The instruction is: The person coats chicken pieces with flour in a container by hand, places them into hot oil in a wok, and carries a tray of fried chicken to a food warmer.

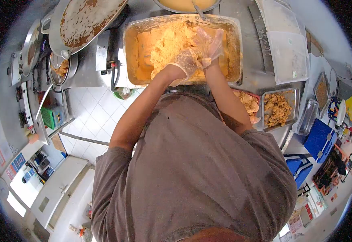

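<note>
A rectangular metal tray (133, 72) holds a heap of orange-yellow flour (166, 44). Both of my hands are in clear plastic gloves inside it. My left hand (187, 62) rests at the near side of the heap, its fingers bent toward the middle and partly hidden by flour and glove. Just to its right, my right hand (210, 45) is raised over the tray with its fingers spread and flour on the glove. Between the two hands lies a small flour-coated piece (205, 62); whether either hand grips it is unclear.
A bowl of yellow liquid (184, 5) stands behind the tray. On the right are a tray of coated pieces (277, 109), raw-looking pieces (247, 104) and a clear plastic container (287, 52). A large pan (87, 24) and a pot with a strainer (63, 68) are at left.
</note>
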Tool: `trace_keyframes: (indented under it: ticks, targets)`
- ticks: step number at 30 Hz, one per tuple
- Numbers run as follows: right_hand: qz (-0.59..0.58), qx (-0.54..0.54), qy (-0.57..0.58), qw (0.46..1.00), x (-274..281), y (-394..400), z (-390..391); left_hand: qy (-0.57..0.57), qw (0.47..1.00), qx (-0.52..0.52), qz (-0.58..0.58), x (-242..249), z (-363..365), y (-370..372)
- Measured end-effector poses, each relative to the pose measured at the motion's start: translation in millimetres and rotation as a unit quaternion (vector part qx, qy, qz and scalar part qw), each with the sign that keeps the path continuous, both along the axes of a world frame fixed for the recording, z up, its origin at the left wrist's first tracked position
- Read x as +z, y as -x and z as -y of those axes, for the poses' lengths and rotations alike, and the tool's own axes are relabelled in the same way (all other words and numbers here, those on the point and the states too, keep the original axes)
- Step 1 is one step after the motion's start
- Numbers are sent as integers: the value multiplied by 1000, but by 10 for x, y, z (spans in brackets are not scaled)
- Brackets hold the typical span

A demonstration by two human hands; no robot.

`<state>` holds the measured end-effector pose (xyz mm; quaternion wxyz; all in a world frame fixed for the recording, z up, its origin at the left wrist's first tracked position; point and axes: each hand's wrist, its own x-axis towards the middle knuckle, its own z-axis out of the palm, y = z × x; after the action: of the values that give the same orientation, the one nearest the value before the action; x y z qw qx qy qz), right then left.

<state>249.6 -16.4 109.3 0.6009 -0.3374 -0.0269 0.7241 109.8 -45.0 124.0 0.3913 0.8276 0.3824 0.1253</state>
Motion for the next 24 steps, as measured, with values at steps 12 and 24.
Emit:
trace_keyframes:
  ticks: [12,24]
  targets:
    - [236,-60,122,962,-606,-342,22,164,960,223,-40,116,-101,164]
    - [495,79,-200,842,103,161,464,117,907,400,55,224,-758,-51]
